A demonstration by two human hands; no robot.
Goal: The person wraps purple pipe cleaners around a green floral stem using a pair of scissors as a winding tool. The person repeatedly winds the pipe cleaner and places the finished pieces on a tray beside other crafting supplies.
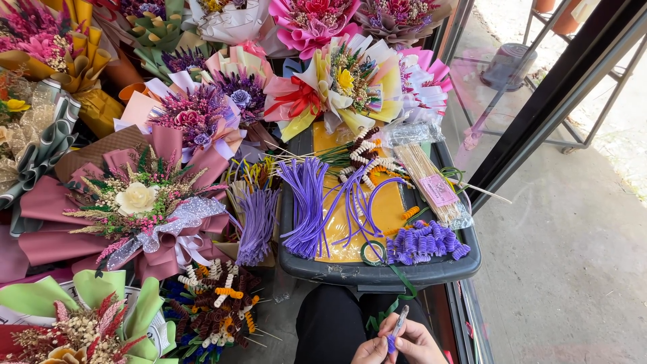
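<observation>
At bottom edge, over lap: left hand (pixel 369 350) and right hand (pixel 418 344) pinch thin stick (pixel 397 322), purple pipe cleaner (pixel 391 344) at its base | dark tray (pixel 377 273) just ahead: purple coils (pixel 421 243), green tape roll (pixel 373 253)

Bright, even daylight is flooding the scene, coming from the open paved ground (pixel 573 256) lying to the right of the two hands. The left hand (pixel 373 350) and right hand (pixel 419 344), pinching a thin purple-tipped stick (pixel 396 327) together at the bottom edge, are showing sharp with only soft shading between the fingers. Up and to the left of the grip, the paper-wrapped flower bouquets (pixel 155 202) are looking saturated and crisp. Above the grip, the dark plastic tray (pixel 377 273) is casting a faint shadow beneath its rim. Straight lines are bowing slightly at the frame's edges.
</observation>
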